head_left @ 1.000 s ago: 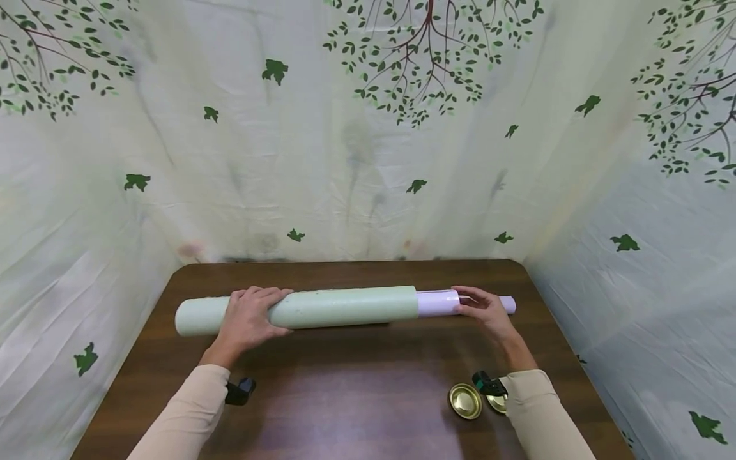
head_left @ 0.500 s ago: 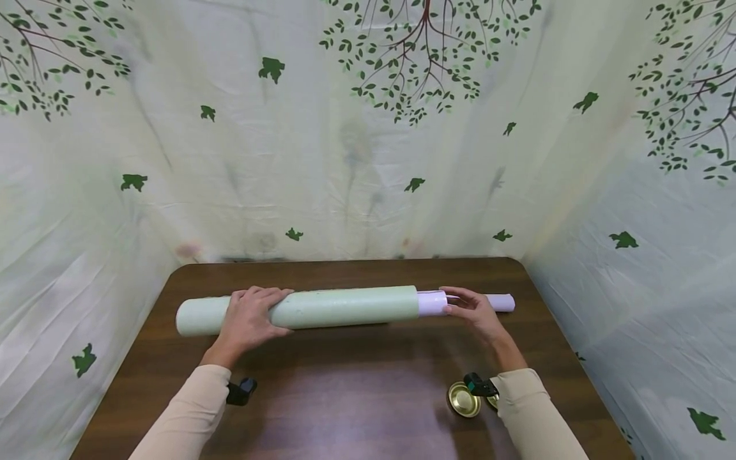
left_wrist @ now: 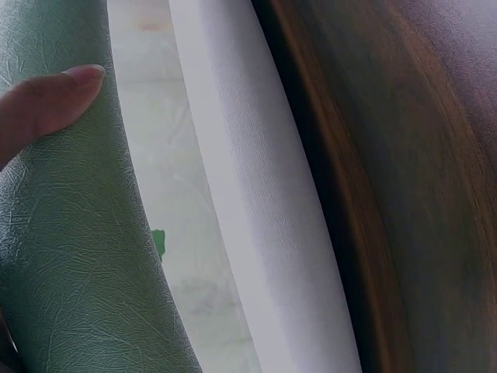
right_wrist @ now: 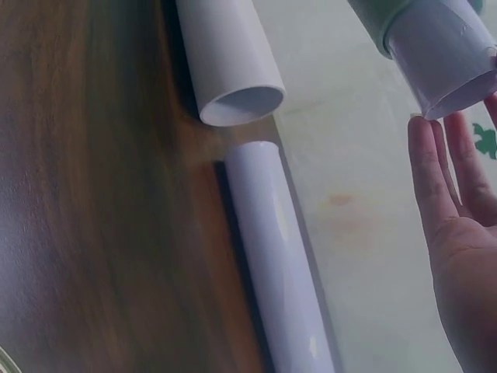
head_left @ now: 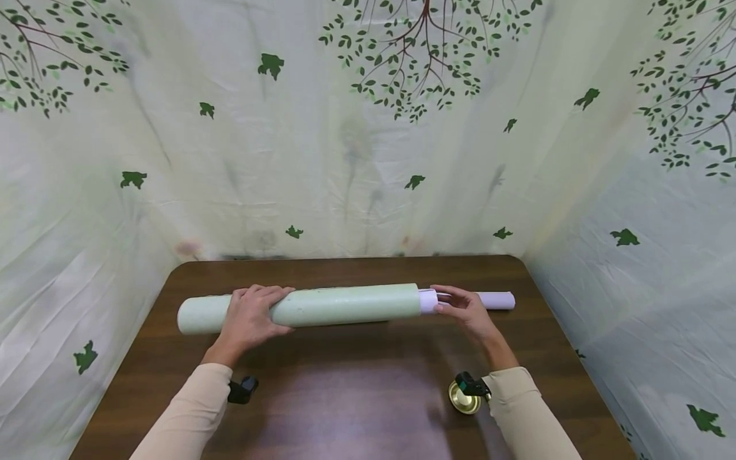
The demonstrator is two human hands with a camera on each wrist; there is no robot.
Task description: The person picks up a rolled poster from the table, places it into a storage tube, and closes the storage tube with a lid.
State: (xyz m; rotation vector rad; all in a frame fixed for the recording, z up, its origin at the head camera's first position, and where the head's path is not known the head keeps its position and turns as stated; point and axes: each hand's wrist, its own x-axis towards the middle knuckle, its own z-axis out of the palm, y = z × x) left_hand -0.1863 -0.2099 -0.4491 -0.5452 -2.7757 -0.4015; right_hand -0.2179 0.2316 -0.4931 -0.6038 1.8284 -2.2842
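A long pale green cardboard tube (head_left: 345, 306) lies crosswise over the far part of the table. My left hand (head_left: 253, 319) grips it left of its middle, the thumb (left_wrist: 58, 105) pressed against the textured side in the left wrist view. From the tube's right end pokes a short length of rolled white glossy paper (head_left: 428, 301). My right hand (head_left: 468, 313) holds that roll's outer end, fingers and thumb spread around the rim. In the right wrist view, fingertips (right_wrist: 422, 128) touch the rim of the roll's hollow end.
On the brown table (head_left: 356, 390), a thinner white roll (head_left: 497, 301) lies behind my right hand. A wider white tube (right_wrist: 233, 62) lies in line with it, hidden behind the green tube from the head. A gold round cap (head_left: 463, 402) sits by my right wrist.
My right hand has moved left with the roll's end, and less of the roll shows outside the green tube. The left hand keeps its hold in nearly the same place.
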